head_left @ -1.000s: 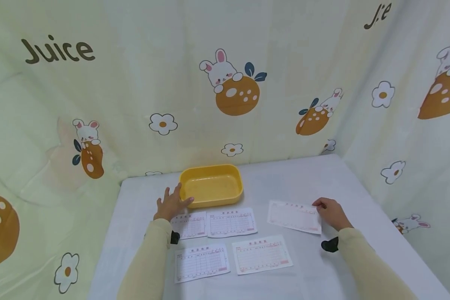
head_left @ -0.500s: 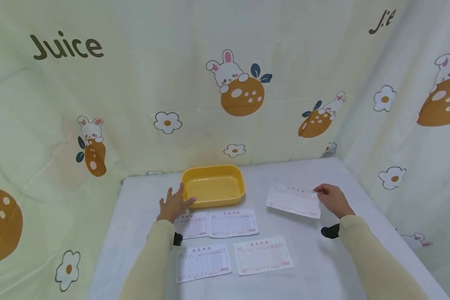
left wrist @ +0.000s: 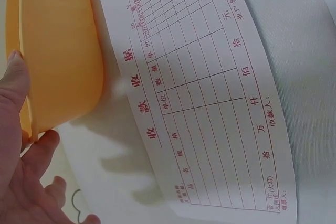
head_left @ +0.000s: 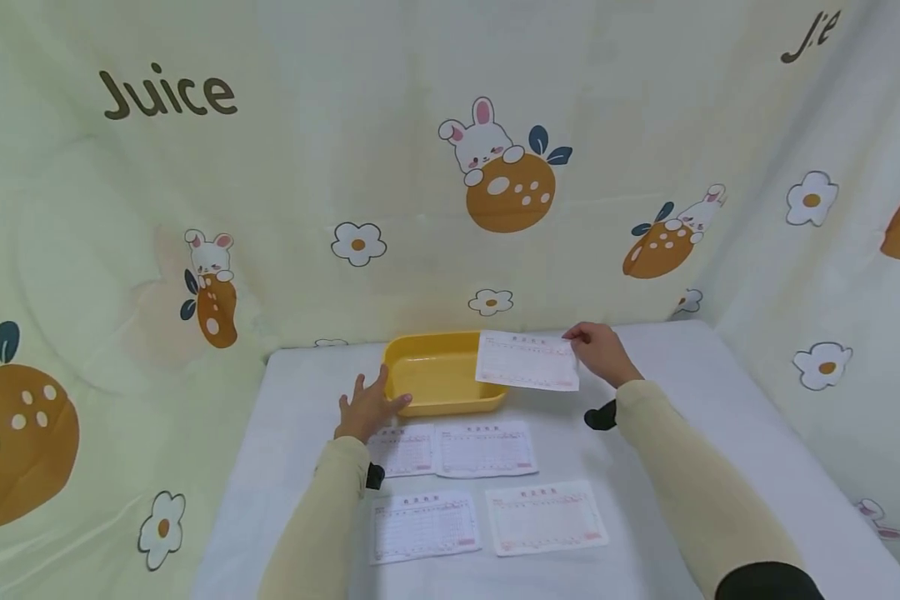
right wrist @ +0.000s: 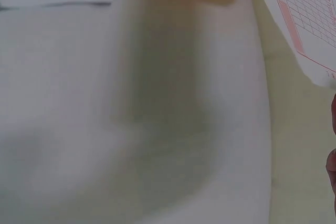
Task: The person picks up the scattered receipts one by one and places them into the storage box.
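Right hand (head_left: 602,353) fingers pinch a receipt (head_left: 527,360) above the yellow tray (head_left: 435,385); left hand (head_left: 366,407) rests flat against it

A white table (head_left: 667,433) bears a yellow tray (head_left: 427,379) and four receipt slips (head_left: 486,447).

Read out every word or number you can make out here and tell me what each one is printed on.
"Juice": dark letters on the curtain, upper left.
"J e": part of the same word on the curtain's right panel, folded.
"收款收据": red heading on the receipt beside the yellow tray.
"数量", "单位", "收款人": labels on that receipt.
Receipt held in the right hand and the other sheets on the table: too small to read.
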`<state>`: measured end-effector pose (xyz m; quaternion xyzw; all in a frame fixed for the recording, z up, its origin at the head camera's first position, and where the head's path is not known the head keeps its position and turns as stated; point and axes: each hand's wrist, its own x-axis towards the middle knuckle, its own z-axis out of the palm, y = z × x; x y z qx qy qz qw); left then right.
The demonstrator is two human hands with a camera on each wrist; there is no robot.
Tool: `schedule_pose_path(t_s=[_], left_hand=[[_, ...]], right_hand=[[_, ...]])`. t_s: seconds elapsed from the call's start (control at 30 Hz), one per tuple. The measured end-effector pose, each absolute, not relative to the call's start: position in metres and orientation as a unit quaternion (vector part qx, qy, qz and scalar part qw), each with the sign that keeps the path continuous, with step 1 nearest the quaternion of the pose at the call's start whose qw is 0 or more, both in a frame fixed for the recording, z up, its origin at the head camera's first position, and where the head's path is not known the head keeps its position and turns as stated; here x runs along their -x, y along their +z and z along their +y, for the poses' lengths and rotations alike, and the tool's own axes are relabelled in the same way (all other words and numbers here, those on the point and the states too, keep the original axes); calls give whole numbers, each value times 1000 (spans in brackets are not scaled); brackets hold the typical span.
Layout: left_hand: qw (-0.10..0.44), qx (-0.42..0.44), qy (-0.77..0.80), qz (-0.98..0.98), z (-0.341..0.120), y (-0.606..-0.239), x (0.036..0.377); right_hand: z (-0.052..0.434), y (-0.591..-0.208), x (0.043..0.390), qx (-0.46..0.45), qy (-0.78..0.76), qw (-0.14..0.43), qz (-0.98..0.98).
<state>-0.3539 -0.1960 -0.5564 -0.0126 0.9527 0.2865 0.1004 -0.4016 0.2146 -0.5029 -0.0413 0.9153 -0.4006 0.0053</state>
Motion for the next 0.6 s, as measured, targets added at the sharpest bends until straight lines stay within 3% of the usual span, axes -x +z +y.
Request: schedule_pose_path(t_s=[0.33,0.6], left_hand=[[93,13,280,955,-199,-560,359],[92,14,273,957,-199,-557,358]], right_hand=[[121,-508,434,76,-442,16,894],[87,-524,443,82,-443,19,893]])
